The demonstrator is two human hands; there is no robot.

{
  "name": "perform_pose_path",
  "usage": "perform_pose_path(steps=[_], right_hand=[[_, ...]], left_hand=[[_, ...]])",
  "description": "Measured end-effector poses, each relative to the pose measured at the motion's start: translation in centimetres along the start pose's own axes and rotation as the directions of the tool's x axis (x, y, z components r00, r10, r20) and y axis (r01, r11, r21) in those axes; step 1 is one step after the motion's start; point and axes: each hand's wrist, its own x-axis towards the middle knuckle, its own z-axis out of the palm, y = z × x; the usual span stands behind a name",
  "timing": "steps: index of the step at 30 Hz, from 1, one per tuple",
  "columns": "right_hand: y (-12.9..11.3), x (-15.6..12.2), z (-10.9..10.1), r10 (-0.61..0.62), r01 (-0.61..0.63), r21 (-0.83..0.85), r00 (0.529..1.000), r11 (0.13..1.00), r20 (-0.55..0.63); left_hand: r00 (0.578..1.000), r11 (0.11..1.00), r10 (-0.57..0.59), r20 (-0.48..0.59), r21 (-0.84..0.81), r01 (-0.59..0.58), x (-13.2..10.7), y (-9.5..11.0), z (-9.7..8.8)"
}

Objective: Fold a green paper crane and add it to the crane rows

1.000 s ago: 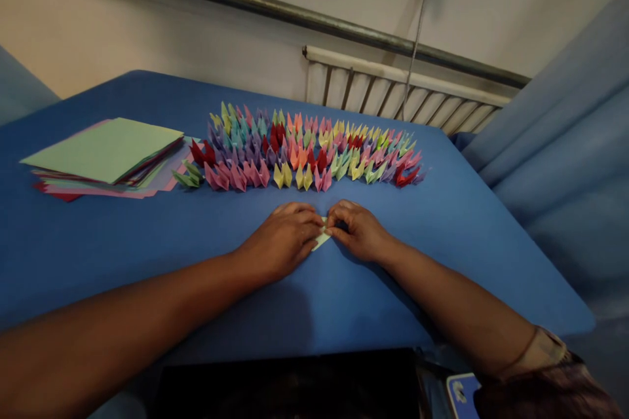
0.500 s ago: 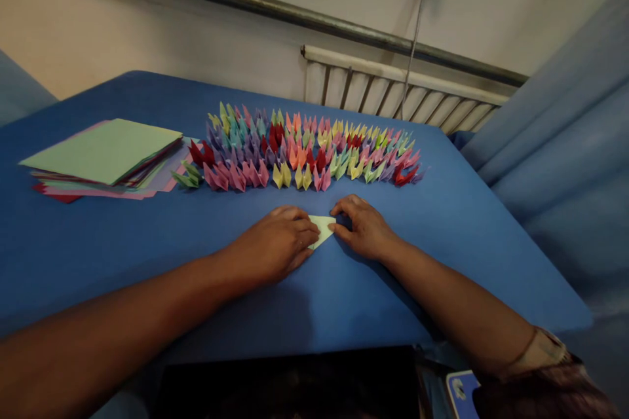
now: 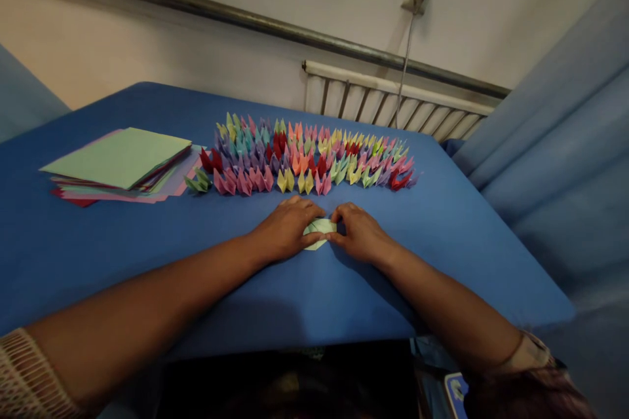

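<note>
A small piece of pale green folded paper (image 3: 317, 242) lies on the blue table, between my two hands. My left hand (image 3: 291, 226) grips its left side, thumb and fingers closed on it. From the right, my right hand (image 3: 360, 230) pinches the other edge, its thumb almost meeting the left thumb at the paper's middle. The fingertips hide parts of the folds. Just beyond the hands stand rows of folded paper cranes (image 3: 304, 180) in pink, yellow, red, purple and green.
A stack of coloured paper sheets (image 3: 118, 158), pale green on top, lies at the left of the blue table (image 3: 236, 301). Behind the table are a white radiator (image 3: 383, 101) and a wall pipe (image 3: 236, 18). A blue curtain (image 3: 550, 163) hangs at the right.
My left hand has gone from lying over the paper to gripping its left side with the thumb in front. More of the paper shows now. The view has shifted slightly.
</note>
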Motion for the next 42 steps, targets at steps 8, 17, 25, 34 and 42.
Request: perform_pose_path(steps=[8, 17, 25, 34, 42], right_hand=[[-0.8, 0.3, -0.3, 0.141, -0.149, 0.075, 0.985, 0.986, 0.104], [-1.4, 1.0, -1.0, 0.094, -0.106, 0.060, 0.980, 0.993, 0.175], [-0.9, 0.8, -1.0, -0.036, 0.022, 0.080, 0.983, 0.997, 0.182], [-0.4, 0.3, 0.2, -0.213, 0.218, 0.355, 0.976, 0.909, -0.055], [-1.2, 0.4, 0.8, -0.034, 0.181, 0.600, 0.968, 0.779, -0.247]], left_hand=[[0.999, 0.999, -0.037, 0.009, -0.004, 0.037, -0.1, -0.2, 0.0], [1.000, 0.999, 0.026, 0.006, -0.019, -0.026, -0.2, -0.7, -0.1], [1.000, 0.999, -0.009, 0.022, -0.039, 0.010, -0.3, -0.3, -0.5], [0.999, 0.986, -0.039, -0.026, -0.165, 0.034, -0.4, 0.1, -0.9], [0.938, 0.730, -0.347, 0.008, -0.626, 0.275, -0.5, 0.9, -0.7]])
